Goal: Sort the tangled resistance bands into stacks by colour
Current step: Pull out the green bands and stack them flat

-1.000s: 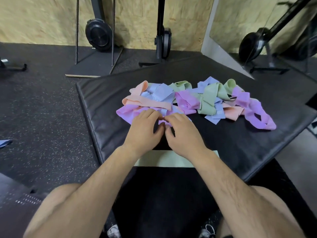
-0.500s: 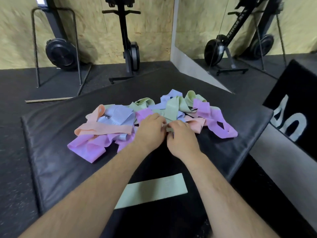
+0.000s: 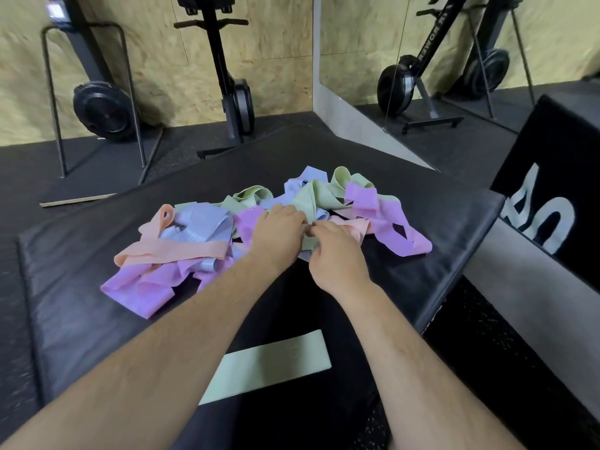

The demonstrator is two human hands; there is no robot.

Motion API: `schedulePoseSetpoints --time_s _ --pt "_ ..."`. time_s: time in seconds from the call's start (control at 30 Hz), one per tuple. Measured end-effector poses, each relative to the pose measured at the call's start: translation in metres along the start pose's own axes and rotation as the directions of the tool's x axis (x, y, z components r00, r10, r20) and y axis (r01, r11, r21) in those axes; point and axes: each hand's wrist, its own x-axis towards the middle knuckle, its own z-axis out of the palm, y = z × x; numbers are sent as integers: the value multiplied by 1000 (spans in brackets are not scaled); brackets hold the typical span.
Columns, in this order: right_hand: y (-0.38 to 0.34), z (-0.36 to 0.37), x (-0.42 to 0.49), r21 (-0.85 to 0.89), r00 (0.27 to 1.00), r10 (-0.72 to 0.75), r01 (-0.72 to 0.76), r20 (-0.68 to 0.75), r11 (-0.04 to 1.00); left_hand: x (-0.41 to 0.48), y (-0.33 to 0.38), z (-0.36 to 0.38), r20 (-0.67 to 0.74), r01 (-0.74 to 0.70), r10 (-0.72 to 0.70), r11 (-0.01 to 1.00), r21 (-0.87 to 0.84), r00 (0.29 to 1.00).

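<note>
A tangle of resistance bands (image 3: 201, 228) in purple, peach, light blue and green lies across the middle of a black padded mat (image 3: 74, 319). My left hand (image 3: 276, 232) and my right hand (image 3: 334, 254) meet at the centre of the pile, fingers curled into a green band (image 3: 308, 203) there. The fingertips are hidden in the fabric. One green band (image 3: 269, 365) lies flat and alone on the mat near me, between my forearms.
Rowing machines (image 3: 233, 92) stand upright against the plywood wall behind the mat. A mirror (image 3: 454, 43) is at the right. A black box with white lettering (image 3: 552, 203) sits just right of the mat's right edge. Dark rubber floor surrounds the mat.
Both hands have moved from the purple band at the pile's near edge to the green band in the centre. The view has lifted and turned right.
</note>
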Motion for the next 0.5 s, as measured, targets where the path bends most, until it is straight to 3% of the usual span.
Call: schedulePoseSetpoints --time_s 0.2,0.5 --pt "-3 -2 0 257 979 -33 85 -200 963 -39 -2 -28 -201 -112 73 974 -195 977" --pt "-28 -13 -11 302 933 -202 293 -299 907 -78 -11 -88 -295 -133 19 918 -373 955"
